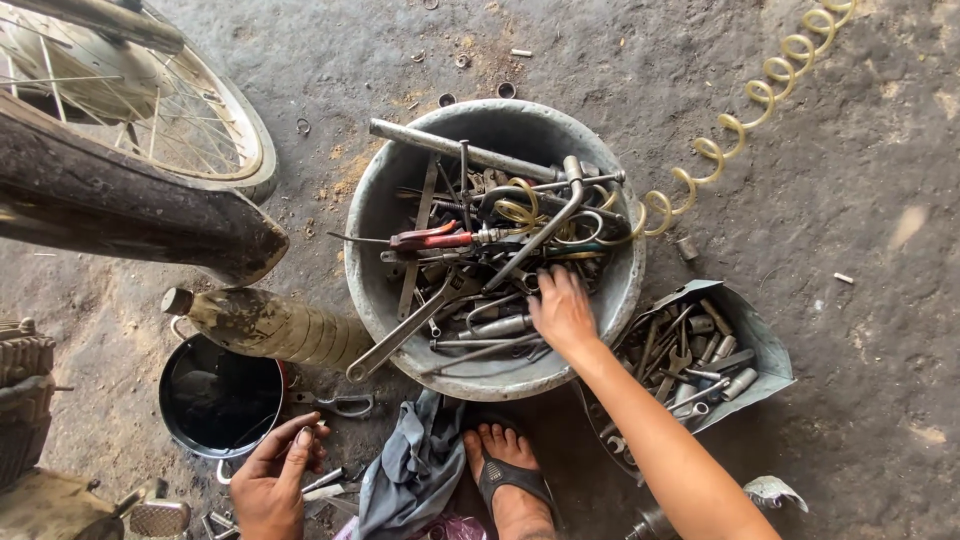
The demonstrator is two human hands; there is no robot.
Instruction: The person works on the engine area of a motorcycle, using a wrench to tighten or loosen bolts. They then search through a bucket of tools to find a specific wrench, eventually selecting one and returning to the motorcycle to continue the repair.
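— Starting nearest: what am I seeing at the bottom edge?

— I'm logging the left hand (272, 482), fingers curled loosely with the tips drawn together; whether they are pinching anything, I cannot tell. Small metal tools (325, 485) are lying just beside it, then a grey rag (415, 470) and a sandalled foot (510, 478).

— Moving outward?

— I'm noting a black pot (220, 400) under a dusty bottle (270, 325), and a torn tin of sockets (700, 355) to the right.

— And the right hand (562, 312)?

— It's reaching into the round metal basin (380, 210), fingers spread over the piled wrenches (470, 300), gripping nothing that I can see. Red-handled pliers (435, 238) are lying further in; a yellow coiled hose (740, 110) is trailing beyond.
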